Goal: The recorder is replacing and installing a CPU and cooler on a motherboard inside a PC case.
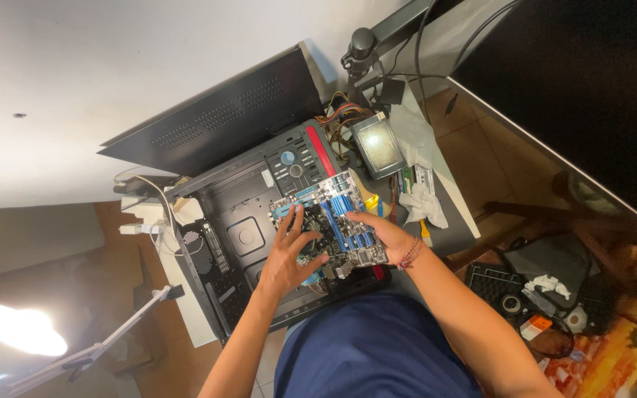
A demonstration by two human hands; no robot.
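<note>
Motherboard in green and blue, a flat rectangular circuit board with blue slots [331, 217], sits held over the open black metal computer case [241, 236] lying on its side on the pale surface [455, 195]. The left hand [289, 254] lies spread wide, fingers splayed flat on the board's left part, while the right hand [381, 232], a beaded bracelet at its wrist, grips the board's right edge. The board rests tilted across the near right part of the case; whether it is seated on its mounts cannot be told. Judging by the bare tray still showing to the left, the board looks only partly in place. A grey boxy power supply [377, 146] with a bundle of coloured wires lies just beyond the case on the far side, and white crumpled cloths [422, 203] lie to its right. A dark flat side panel [219, 118] leans against the wall beyond. A black keyboard [492, 284] lies lower, to the right.
</note>
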